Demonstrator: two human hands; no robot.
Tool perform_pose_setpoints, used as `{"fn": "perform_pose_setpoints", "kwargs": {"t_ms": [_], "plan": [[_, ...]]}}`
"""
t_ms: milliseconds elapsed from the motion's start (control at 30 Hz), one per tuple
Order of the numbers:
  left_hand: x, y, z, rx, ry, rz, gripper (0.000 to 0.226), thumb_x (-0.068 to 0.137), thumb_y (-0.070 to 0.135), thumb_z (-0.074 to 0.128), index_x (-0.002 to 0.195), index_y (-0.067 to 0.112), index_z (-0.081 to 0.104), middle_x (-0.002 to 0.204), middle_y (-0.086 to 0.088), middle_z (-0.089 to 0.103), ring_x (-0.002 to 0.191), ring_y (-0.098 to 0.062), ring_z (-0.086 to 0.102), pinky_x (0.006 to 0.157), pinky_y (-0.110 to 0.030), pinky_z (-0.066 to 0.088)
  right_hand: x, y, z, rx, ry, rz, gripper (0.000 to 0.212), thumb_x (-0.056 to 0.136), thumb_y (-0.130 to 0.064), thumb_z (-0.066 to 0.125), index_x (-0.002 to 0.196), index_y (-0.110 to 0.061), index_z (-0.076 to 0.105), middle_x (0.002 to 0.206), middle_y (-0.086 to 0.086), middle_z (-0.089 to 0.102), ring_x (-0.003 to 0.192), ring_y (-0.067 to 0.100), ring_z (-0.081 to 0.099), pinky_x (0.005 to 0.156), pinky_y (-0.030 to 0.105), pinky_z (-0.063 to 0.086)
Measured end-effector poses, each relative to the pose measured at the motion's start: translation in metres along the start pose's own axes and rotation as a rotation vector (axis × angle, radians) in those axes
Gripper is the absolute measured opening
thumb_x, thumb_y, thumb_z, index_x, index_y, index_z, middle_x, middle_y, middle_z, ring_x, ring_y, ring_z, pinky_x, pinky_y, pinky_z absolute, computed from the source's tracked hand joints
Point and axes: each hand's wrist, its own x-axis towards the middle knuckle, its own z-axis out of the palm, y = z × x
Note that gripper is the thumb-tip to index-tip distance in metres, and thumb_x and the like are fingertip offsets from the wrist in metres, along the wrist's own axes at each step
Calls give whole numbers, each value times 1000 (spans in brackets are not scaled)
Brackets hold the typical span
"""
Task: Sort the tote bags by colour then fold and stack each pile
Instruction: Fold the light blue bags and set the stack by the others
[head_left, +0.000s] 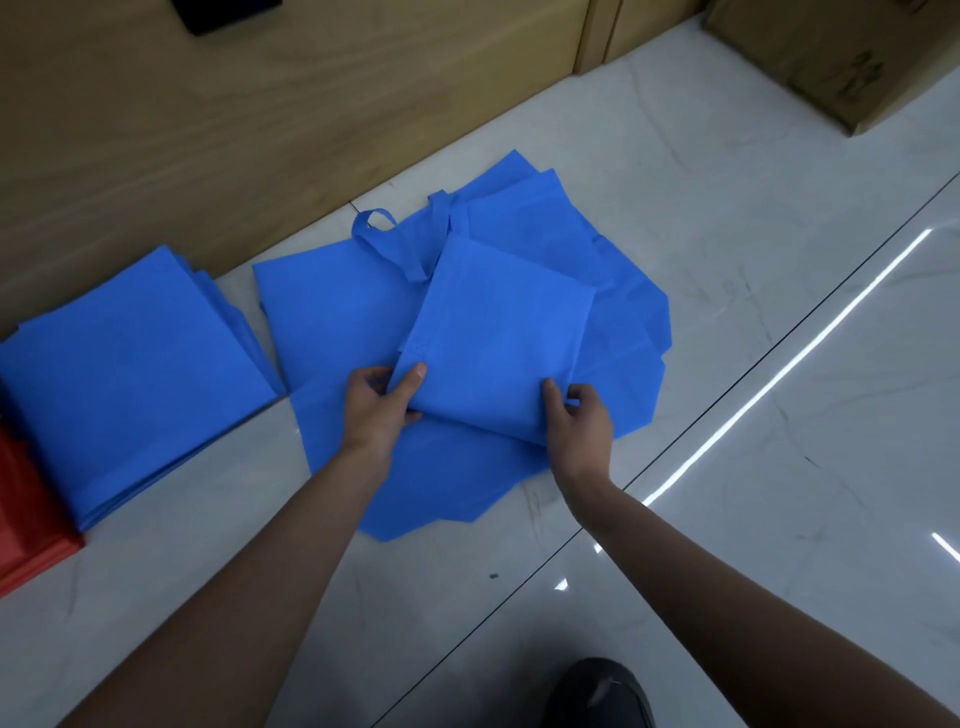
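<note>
Head view, clock positions taken from the middle of the frame.

1. Folded blue tote bag (498, 338): at the middle, a rough square turned slightly clockwise. It lies on top of item 4, with its near edge lifted a little.
2. Left hand (376, 402): at 7 o'clock, close to the middle. It grips the near-left corner of the folded bag, thumb on top and fingers curled underneath.
3. Right hand (579, 421): at 5 o'clock, close to the middle. It pinches the near-right corner of the same bag, with the fingers curled over its edge.
4. Loose blue bags (467, 483): several unfolded bags spread flat and overlapping under the folded bag, reaching from 12 to 6 o'clock. The count cannot be told. One handle loop (379, 234) stands up at 11 o'clock.
5. Folded blue stack (130, 374): at 9 o'clock, just beside the loose bags. It is squared, with layered edges showing along its right side.
6. Red bags (26, 525): at 8 o'clock, at the frame edge. They touch the blue stack's near-left side and are partly cut off.
7. Tiled floor (779, 364): pale, glossy and marble-patterned, with dark joints. It bears every item above.
8. Wooden panel (260, 104): at 10 to 12 o'clock, running along the far side of the bags.
9. Cardboard box (841, 57): at 1 o'clock in the far corner, well apart from the bags.
10. Dark shoe (597, 696): at 6 o'clock, on the bottom edge.
</note>
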Motion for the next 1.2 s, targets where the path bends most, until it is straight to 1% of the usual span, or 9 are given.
{"fn": "perform_pose_setpoints", "kwargs": {"t_ms": [133, 267, 333, 467, 533, 600, 733, 1000, 1200], "plan": [[12, -1, 4, 198, 96, 26, 28, 82, 22, 71, 98, 11, 52, 95, 2, 54, 89, -18, 55, 81, -35, 49, 1, -5, 1, -246, 42, 8, 37, 93, -41, 49, 116, -12, 43, 82, -5, 53, 89, 24, 57, 72, 33, 39], [30, 7, -15, 459, -58, 183, 32, 80, 12, 72, 109, 3, 63, 109, -9, 60, 104, -22, 55, 90, -28, 42, 1, -8, 2, -582, 270, -702, 43, 89, -36, 51, 123, -11, 49, 123, 12, 54, 111, 28, 47, 93, 38, 35], [35, 11, -26, 636, -169, 234, 38, 80, 11, 72, 115, 2, 63, 116, -11, 61, 112, -22, 54, 93, -24, 37, 6, -5, 8, -714, 145, -910, 43, 91, -40, 43, 124, -14, 55, 134, 14, 51, 119, 31, 45, 102, 45, 34], [28, 5, -29, 995, 9, 464, 40, 84, 20, 67, 121, 7, 59, 124, -20, 49, 114, -35, 48, 96, -36, 34, 13, 18, 22, -904, -278, -875, 57, 93, -49, 25, 136, -20, 50, 148, 6, 39, 135, 31, 36, 107, 55, 32], [9, -13, -19, 1168, 175, 641, 35, 89, 24, 58, 121, 9, 59, 129, -18, 48, 115, -36, 47, 93, -45, 35, 17, 30, 25, -966, -261, -882, 54, 94, -49, 28, 138, -24, 47, 149, 2, 38, 137, 28, 34, 107, 52, 31], [-9, -35, -5, 1255, 135, 744, 40, 92, 30, 42, 124, 10, 58, 135, -16, 49, 121, -34, 48, 95, -46, 38, 20, 34, 26, -961, -220, -898, 51, 95, -49, 31, 138, -26, 47, 150, 1, 37, 138, 26, 33, 107, 49, 30], [-14, -64, 4, 1353, 93, 654, 51, 94, 35, 28, 139, 15, 43, 149, -12, 34, 136, -31, 34, 105, -50, 32, 19, 34, 27, -941, -192, -938, 52, 96, -48, 28, 140, -26, 44, 152, 1, 33, 140, 26, 28, 109, 49, 27], [-29, -73, -2, 1392, 92, 698, 54, 92, 40, 32, 140, 16, 42, 150, -17, 30, 137, -35, 28, 106, -52, 27, 19, 25, 26, -1025, -207, -921, 50, 93, -46, 33, 136, -26, 50, 149, 2, 39, 136, 29, 36, 104, 55, 34], [-43, -82, -6, 1357, 123, 628, 56, 91, 41, 31, 141, 19, 40, 149, -20, 30, 136, -38, 31, 104, -55, 32, -24, 51, 15, -1028, -141, -962, 50, 94, -53, 34, 140, -34, 41, 154, 2, 28, 141, 37, 23, 110, 57, 18]]}}
